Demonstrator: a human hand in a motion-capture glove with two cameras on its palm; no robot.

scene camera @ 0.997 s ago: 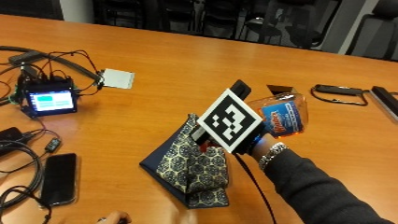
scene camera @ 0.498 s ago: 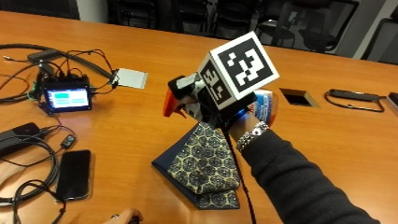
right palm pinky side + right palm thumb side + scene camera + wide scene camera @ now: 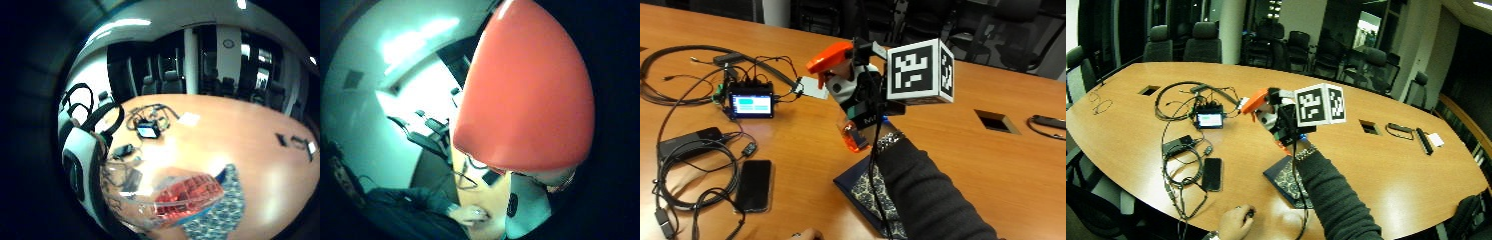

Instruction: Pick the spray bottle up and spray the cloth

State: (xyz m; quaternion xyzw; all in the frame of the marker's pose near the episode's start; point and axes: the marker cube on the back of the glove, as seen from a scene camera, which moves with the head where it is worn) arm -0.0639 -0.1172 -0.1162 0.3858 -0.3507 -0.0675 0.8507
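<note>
My gloved right hand (image 3: 863, 107) grips a spray bottle (image 3: 853, 137) around its neck and holds it upright in the air. The bottle has an orange trigger head (image 3: 830, 57) pointing towards the cables, and a clear body with an orange label. A dark blue patterned cloth (image 3: 869, 195) lies flat on the table under my forearm, just nearer than the bottle. The little finger side palm view shows the clear body (image 3: 185, 197) above the cloth (image 3: 225, 210). The orange head (image 3: 525, 90) fills the thumb side palm view. The wide view shows the hand (image 3: 1282, 122) over the cloth (image 3: 1289, 180).
A small lit screen device (image 3: 752, 105) with tangled cables sits beyond the bottle's nozzle. A black phone (image 3: 754, 185) and a power brick (image 3: 690, 140) lie nearer. A white card (image 3: 814, 87) and a table cutout (image 3: 996, 120) are nearby. A bare hand (image 3: 806, 234) rests at the table's near edge.
The hand has raised the bottle from low beside the cloth to upright, its orange head now high and turned towards the cables. The outside camera has shifted too.
</note>
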